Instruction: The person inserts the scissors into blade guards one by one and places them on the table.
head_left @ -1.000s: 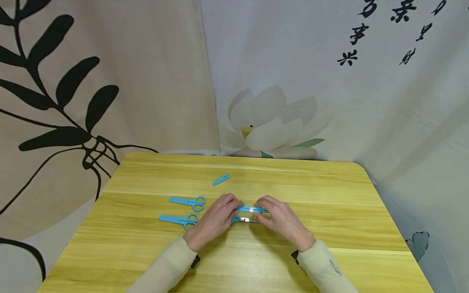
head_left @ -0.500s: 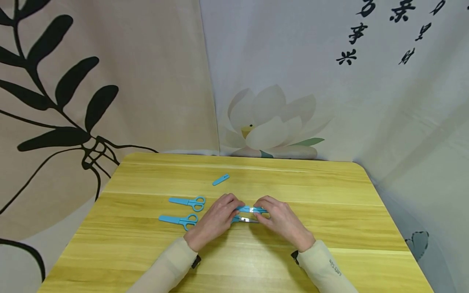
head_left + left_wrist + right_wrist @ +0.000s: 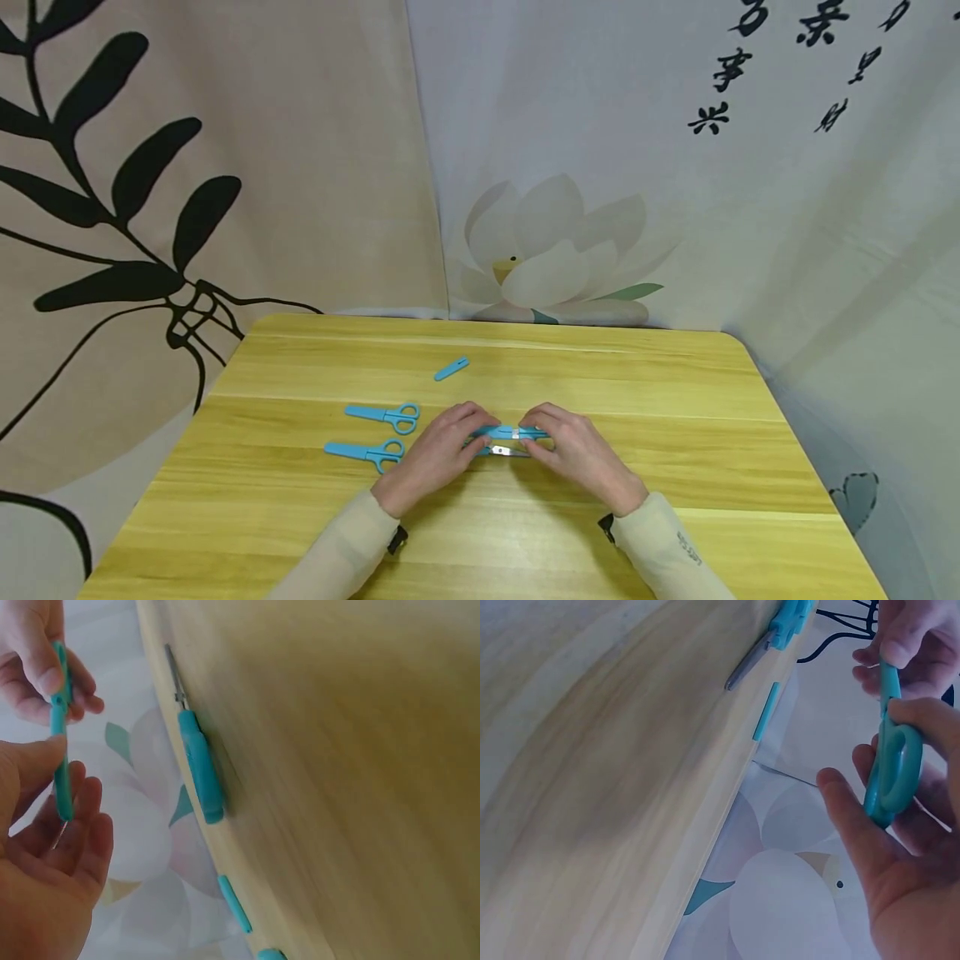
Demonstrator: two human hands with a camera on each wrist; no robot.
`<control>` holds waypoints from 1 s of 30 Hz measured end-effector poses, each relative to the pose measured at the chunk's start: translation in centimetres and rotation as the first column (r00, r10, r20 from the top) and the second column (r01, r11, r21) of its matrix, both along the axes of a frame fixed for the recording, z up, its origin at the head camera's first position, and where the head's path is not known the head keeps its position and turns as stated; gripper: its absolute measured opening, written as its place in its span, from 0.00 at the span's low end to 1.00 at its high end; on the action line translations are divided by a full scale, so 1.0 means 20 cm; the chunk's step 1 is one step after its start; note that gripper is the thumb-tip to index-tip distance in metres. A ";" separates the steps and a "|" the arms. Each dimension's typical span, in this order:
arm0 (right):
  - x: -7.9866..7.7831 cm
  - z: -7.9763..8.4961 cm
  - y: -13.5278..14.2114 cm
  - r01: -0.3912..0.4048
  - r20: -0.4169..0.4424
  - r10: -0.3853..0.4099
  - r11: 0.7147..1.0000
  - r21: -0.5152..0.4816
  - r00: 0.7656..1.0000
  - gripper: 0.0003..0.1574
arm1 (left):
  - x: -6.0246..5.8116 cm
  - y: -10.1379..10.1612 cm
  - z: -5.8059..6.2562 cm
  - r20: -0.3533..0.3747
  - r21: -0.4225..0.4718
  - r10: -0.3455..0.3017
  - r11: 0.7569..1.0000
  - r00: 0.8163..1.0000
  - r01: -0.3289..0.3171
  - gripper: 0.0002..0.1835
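My right hand (image 3: 577, 450) holds a pair of blue scissors (image 3: 901, 801) by the finger loops, thumb on one side. My left hand (image 3: 442, 450) pinches the blue blade cover (image 3: 61, 780) between thumb and fingers. This cover sits over the blades in line with the handles, and a short strip of metal shows between the two in the head view. Just in front of the held pair, another pair of scissors (image 3: 199, 761) lies on the table with bare blades; its handles are hidden behind my left hand in the head view.
Two covered blue scissors, the farther pair (image 3: 386, 415) and the nearer pair (image 3: 360, 451), lie left of my left hand on the wooden table (image 3: 645, 375). Farther back is a loose blue cover (image 3: 452, 369). A printed curtain (image 3: 337, 167) hangs behind the table's far edge.
My left fingers have shifted slightly left and toward me, so more of the blue cover shows between the hands. My right hand stays nearly still on the handles.
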State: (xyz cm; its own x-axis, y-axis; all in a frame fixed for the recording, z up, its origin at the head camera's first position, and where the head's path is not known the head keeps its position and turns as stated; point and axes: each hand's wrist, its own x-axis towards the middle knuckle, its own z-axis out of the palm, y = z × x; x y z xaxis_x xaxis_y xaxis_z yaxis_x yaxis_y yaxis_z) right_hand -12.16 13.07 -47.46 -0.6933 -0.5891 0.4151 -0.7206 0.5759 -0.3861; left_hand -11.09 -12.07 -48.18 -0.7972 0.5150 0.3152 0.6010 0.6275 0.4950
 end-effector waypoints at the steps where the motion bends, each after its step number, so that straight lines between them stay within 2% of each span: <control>1: 0.00 0.00 0.00 -0.002 0.002 0.002 1.000 0.001 1.000 0.12 | 0.00 0.00 0.00 0.003 -0.003 0.005 1.000 1.000 -0.005 0.13; 5: 0.00 0.00 0.01 -0.006 0.014 0.006 1.000 -0.001 1.000 0.12 | -0.01 -0.02 -0.01 0.003 -0.003 0.022 1.000 1.000 -0.022 0.16; 10: 0.00 0.00 0.01 -0.003 0.023 0.003 1.000 -0.007 1.000 0.12 | -0.01 -0.02 -0.01 -0.011 -0.005 0.029 1.000 1.000 -0.030 0.15; 21: 0.00 0.01 0.00 0.003 0.016 -0.003 1.000 -0.008 1.000 0.12 | -0.02 -0.04 -0.01 -0.111 -0.005 -0.025 1.000 0.993 0.024 0.12; 30: 0.00 0.02 0.00 0.007 0.007 -0.007 1.000 -0.011 1.000 0.12 | -0.03 -0.04 0.00 -0.132 0.014 -0.042 0.999 0.990 0.045 0.11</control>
